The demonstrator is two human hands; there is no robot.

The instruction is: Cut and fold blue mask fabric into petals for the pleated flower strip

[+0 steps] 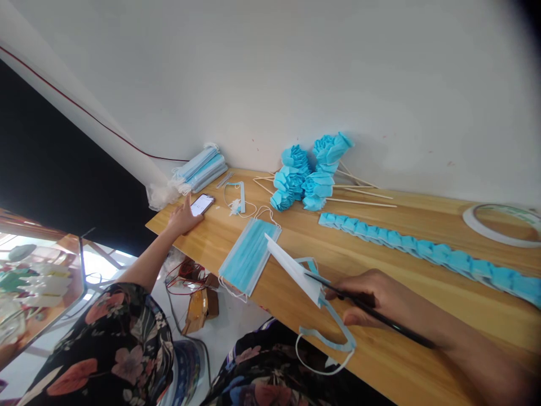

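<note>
My left hand (184,218) is at the far left of the table, thumb and fingers around the near end of a smartphone (203,204) with a lit screen. In my right hand (376,296) are a slim black tool (380,320), its kind unclear, and a folded white piece of face mask (295,272). A blue cut strip (338,324) with an ear loop trails below that hand toward the table's front edge. Flat on the table between my hands lies a whole blue face mask (250,255), its loops spread at both ends.
Blue paper-like flowers (298,177) on wooden sticks lie by the wall. A pleated blue strip (422,248) stretches right, near a roll of white tape (473,225). Stacked masks (200,169) and cut scraps (242,197) are at the left. A cardboard box (203,310) stands below.
</note>
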